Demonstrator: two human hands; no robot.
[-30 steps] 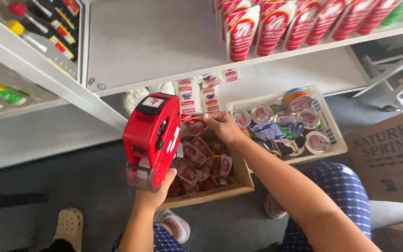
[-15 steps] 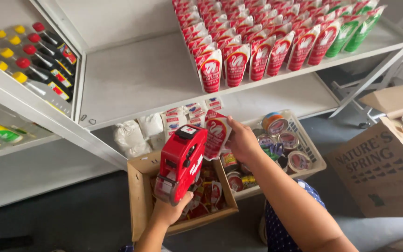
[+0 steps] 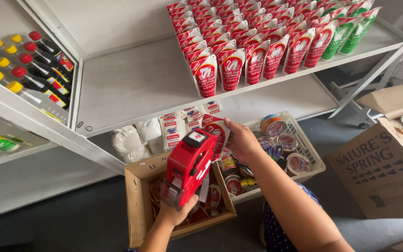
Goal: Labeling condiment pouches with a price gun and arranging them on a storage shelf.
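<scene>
- The open cardboard box [image 3: 138, 205] stands on the floor under the shelves and holds red sachets; most of its inside is hidden behind the labelling gun.
- Just to the right of it, the white plastic basket [image 3: 309, 151] holds round tins with coloured lids, lying flat and packed close.
- At the right edge, a big brown carton [image 3: 381, 172] with dark print stands open, and a few tins show at its top.
- On the upper shelf [image 3: 136, 88], red pouches [image 3: 232, 70] with a white emblem stand upright in rows, and a few green pouches [image 3: 348, 32] stand at the right end.
- On the lower shelf, white bags [image 3: 129, 140] and small packets with red and blue labels lie behind the box.
- In the left shelf unit, dark bottles [image 3: 38, 70] with red and yellow caps lie in rows.
- The left hand [image 3: 176, 214] is clamped around the grip of the red labelling gun [image 3: 190, 165], with the fingers closed below it; the gun points up and to the right, above the box.
- The right hand [image 3: 243, 140] grips one red pouch [image 3: 216, 133] by its right edge, thumb in front, and holds it upright.
- This pouch is just in front of the lower shelf, between the two hands, and the head of the gun is at its lower left corner; I cannot tell if they touch.
</scene>
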